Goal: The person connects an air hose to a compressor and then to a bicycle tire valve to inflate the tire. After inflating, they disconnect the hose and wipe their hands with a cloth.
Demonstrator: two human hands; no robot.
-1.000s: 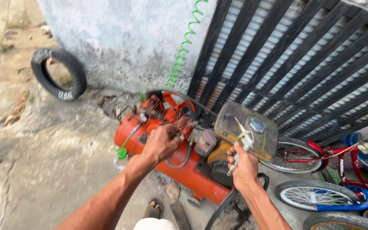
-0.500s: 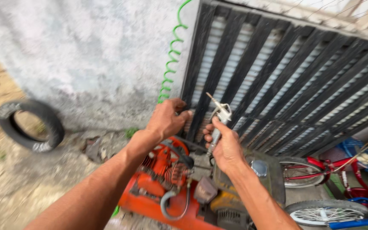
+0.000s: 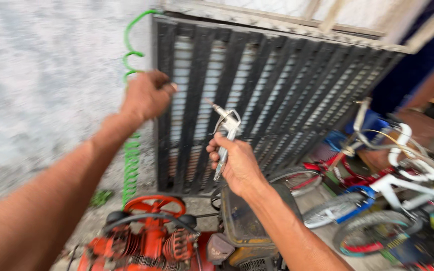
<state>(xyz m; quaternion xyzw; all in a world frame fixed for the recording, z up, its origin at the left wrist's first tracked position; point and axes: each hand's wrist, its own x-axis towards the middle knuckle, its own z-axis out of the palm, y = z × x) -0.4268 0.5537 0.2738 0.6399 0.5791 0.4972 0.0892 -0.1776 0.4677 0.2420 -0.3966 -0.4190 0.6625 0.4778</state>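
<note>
hands are both up in front of a dark slatted metal gate (image 3: pixel 277 100) that fills the upper middle of the frame. right hand (image 3: pixel 234 163) sits centre frame, fingers wrapped tight around the handle of a silver air blow gun (image 3: pixel 225 135), nozzle tilted toward upper left, lever on the gate side. left hand (image 3: pixel 146 95), upper left of centre, is closed in a fist right beside the green coiled hose (image 3: pixel 131 150) that hangs down the pale rough wall (image 3: pixel 46 90); blur keeps me from telling whether the hose is really inside that fist or just next to it.

orange air compressor (image 3: pixel 146 236) stands along the bottom edge below the hands, with a yellowed engine tank (image 3: pixel 242 221) beside it. small bicycles (image 3: pixel 377 195) lie tangled at lower right.

to my eye the step is getting gun and hose sorted out. doing it well would mean keeping a firm grip on the handle, thumb off the lever, nozzle aimed away from the face, and drawing the coils out gently so they don't snag on the gate bars or the compressor's wheel.
</note>
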